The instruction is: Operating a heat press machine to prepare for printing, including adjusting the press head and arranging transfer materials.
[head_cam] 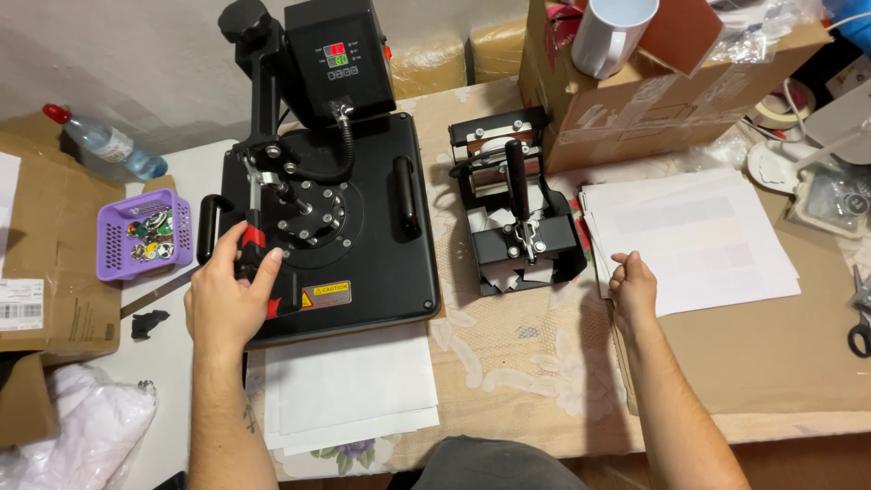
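While the left hand (227, 295) wraps its fingers around the heat press handle (252, 243), the right hand (632, 283), fingers curled, touches the paper stack (699, 240).

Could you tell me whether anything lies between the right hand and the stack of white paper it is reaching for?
Nothing visible does. The right hand is already at the lower left corner of the paper stack, fingers curled at its edge. The small mug press stands to the hand's left, apart from it.

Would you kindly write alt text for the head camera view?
A person's left hand grips the handle of a black heat press, while the right hand touches a stack of white paper. A mug press stands between them.
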